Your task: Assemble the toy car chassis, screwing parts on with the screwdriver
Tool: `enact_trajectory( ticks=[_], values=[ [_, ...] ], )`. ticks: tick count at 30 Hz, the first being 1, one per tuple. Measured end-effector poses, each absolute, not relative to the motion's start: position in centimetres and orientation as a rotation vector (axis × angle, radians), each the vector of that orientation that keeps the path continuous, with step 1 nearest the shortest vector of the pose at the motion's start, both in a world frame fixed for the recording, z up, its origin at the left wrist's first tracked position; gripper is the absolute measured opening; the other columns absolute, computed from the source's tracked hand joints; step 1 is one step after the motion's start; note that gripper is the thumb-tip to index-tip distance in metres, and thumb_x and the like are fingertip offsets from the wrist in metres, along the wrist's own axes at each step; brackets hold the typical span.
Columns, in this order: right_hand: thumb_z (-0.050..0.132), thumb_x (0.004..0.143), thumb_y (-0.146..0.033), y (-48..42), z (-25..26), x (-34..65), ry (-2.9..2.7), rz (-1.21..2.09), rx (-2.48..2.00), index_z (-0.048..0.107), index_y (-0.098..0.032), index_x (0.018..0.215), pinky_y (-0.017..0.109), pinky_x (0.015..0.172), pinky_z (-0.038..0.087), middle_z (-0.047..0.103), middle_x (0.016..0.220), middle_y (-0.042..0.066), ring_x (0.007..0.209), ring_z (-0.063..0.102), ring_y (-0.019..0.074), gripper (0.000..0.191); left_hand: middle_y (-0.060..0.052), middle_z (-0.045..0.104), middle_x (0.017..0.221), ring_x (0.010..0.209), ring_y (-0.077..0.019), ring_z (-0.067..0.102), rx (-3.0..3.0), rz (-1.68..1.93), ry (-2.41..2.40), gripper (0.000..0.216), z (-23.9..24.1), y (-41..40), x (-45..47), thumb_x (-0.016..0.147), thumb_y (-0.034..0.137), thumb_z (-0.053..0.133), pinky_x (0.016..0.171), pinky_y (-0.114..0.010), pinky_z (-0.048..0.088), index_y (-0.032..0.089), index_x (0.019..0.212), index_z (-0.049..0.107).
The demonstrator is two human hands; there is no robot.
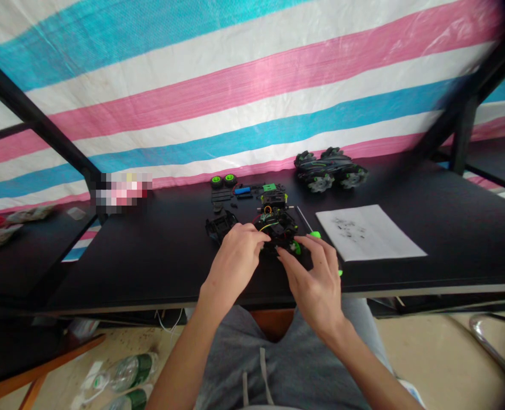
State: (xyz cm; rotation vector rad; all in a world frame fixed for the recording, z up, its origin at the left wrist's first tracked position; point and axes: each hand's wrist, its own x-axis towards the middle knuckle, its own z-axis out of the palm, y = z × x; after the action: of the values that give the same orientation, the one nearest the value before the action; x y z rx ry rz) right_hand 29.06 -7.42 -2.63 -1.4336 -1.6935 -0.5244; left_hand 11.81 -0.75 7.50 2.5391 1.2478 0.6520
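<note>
On the black table in front of me sits a partly disassembled toy car chassis, black with thin coloured wires on top. My left hand grips its left near side, thumb and fingers pinched together. Over at the right near corner, by a green-rimmed part, my right hand has its thumb and fingers curled on the chassis. Small details between the fingertips are too fine to make out. A black plastic shell lies left of the chassis, partly behind my left hand. Close to my right hand is a screwdriver with a green handle.
Beyond the chassis lie two green-rimmed wheels, a blue battery-like cylinder and a green piece. A second toy car stands at the back right. White paper at right carries several tiny parts. Black frame posts flank the table.
</note>
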Motion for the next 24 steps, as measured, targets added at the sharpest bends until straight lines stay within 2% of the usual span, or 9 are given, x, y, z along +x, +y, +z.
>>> enact_trajectory(
  ticks=[3, 7, 14, 24],
  values=[
    [0.072, 0.098, -0.005, -7.4, -2.4, 29.1, -1.686, -0.555, -1.437, 0.089, -0.023, 0.114, 0.054, 0.101, 0.063, 0.07, 0.133, 0.017, 0.123, 0.061, 0.0346, 0.03, -0.006, 0.086, 0.11, 0.103, -0.0235, 0.077, 2.52, 0.679, 1.246, 0.028, 7.3, -0.8, 11.9, 0.107, 0.005, 0.068, 0.108, -0.041, 0.06, 0.022, 0.113, 0.09],
    [0.072, 0.1, -0.008, -7.4, -2.4, 29.1, -1.673, -0.561, -1.45, 0.09, -0.025, 0.114, 0.052, 0.098, 0.061, 0.074, 0.133, 0.016, 0.12, 0.06, 0.0339, 0.027, -0.006, 0.086, 0.108, 0.099, -0.0234, 0.076, 2.538, 0.692, 1.237, 0.027, 7.0, -0.7, 12.0, 0.106, 0.005, 0.069, 0.103, -0.041, 0.061, 0.021, 0.112, 0.09],
    [0.071, 0.101, -0.008, -7.5, -2.4, 29.2, -1.684, -0.527, -1.459, 0.088, -0.026, 0.116, 0.047, 0.097, 0.055, 0.082, 0.139, 0.008, 0.116, 0.062, 0.0314, 0.029, -0.005, 0.087, 0.112, 0.106, -0.0238, 0.079, 2.495, 0.711, 1.257, 0.027, 6.5, -0.5, 11.9, 0.105, 0.005, 0.07, 0.11, -0.043, 0.06, 0.023, 0.11, 0.089],
    [0.069, 0.104, -0.013, -7.7, -2.0, 29.3, -1.727, -0.52, -1.508, 0.086, -0.026, 0.116, 0.045, 0.089, 0.042, 0.088, 0.129, 0.003, 0.114, 0.061, 0.0314, 0.024, -0.004, 0.087, 0.114, 0.105, -0.0249, 0.078, 2.392, 0.772, 1.463, 0.025, 5.5, -1.4, 12.4, 0.1, 0.006, 0.078, 0.102, -0.04, 0.062, 0.024, 0.115, 0.085]
  ],
)
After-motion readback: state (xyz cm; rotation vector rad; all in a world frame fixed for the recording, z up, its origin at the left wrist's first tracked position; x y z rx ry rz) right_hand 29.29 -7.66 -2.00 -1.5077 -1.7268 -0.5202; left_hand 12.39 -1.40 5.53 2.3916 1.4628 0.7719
